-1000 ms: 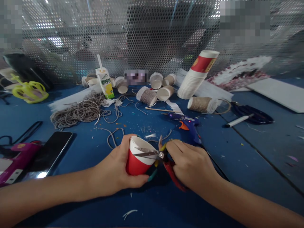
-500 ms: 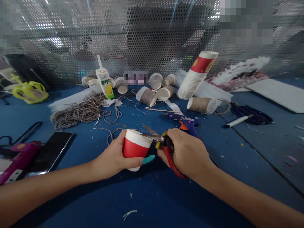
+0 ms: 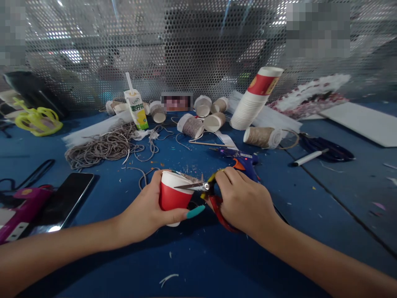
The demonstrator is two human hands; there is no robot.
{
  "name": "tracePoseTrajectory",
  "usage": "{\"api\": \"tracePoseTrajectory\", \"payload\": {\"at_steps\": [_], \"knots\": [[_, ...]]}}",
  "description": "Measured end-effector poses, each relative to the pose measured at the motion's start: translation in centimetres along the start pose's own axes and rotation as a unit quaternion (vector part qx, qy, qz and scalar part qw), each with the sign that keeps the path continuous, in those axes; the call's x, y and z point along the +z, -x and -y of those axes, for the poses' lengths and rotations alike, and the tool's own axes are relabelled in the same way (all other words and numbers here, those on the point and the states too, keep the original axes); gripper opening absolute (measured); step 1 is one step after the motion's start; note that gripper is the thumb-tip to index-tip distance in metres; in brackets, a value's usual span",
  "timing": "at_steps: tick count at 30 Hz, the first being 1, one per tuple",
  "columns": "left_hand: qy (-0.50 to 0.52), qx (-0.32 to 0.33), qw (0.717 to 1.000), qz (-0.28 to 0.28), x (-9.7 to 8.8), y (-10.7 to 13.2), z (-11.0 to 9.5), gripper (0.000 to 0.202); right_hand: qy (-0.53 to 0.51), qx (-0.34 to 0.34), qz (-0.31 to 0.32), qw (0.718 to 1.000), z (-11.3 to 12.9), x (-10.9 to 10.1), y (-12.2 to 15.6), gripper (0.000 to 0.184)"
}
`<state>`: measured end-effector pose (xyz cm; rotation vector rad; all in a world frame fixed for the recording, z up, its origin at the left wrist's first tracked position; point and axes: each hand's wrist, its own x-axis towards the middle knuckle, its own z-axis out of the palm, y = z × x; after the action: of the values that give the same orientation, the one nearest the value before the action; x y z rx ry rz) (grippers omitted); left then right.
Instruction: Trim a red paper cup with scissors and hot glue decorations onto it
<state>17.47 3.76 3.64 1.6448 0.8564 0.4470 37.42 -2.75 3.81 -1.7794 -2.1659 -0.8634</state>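
My left hand (image 3: 151, 211) is wrapped round a red and white paper cup (image 3: 174, 198), its thumb with a long teal nail lying across the front. The cup tilts a little, its white rim toward the top. In my right hand (image 3: 242, 198) is a pair of scissors (image 3: 206, 187) with red and yellow handles. One blade lies across the cup's white band near the rim. Where the other blade sits at the cup's far side I cannot tell clearly. Just beyond my right hand lies a blue hot glue gun (image 3: 245, 162) with an orange trigger.
Grey cord (image 3: 101, 145) lies heaped behind my left hand, beside a juice carton (image 3: 136, 109). Several cord-wrapped cups (image 3: 191, 126) and a leaning cup stack (image 3: 248, 107) stand at the back. A phone (image 3: 68, 198) lies left; a white marker (image 3: 308, 158) lies right.
The scissors have turned, and their blades have come closer together over the cup's white band. The cup has tipped slightly and shifted a little left in my left hand.
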Motion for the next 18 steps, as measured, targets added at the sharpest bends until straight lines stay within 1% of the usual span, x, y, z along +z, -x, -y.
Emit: {"api": "tracePoseTrajectory", "payload": {"at_steps": [5,8,10,13,18], "knots": [[-0.002,-0.005,1.0,-0.008,0.44,0.63,-0.46,0.065,0.039,0.007,-0.036,0.999,0.31,-0.03,0.28,0.017],[-0.013,0.018,1.0,-0.005,0.67,0.82,-0.39,0.062,0.047,0.015,-0.043,0.998,0.48,-0.12,0.29,0.017],[-0.018,0.045,0.999,-0.005,0.78,0.85,-0.11,0.06,0.039,0.011,-0.047,0.998,0.51,-0.11,0.28,0.017],[-0.007,0.078,0.997,-0.009,0.92,0.89,0.3,0.063,0.019,-0.001,-0.053,0.998,0.47,0.0,0.32,0.019],[0.0,0.073,0.997,0.004,0.97,1.0,0.21,0.063,-0.004,-0.017,-0.061,0.998,0.25,0.15,0.6,0.021]]}}
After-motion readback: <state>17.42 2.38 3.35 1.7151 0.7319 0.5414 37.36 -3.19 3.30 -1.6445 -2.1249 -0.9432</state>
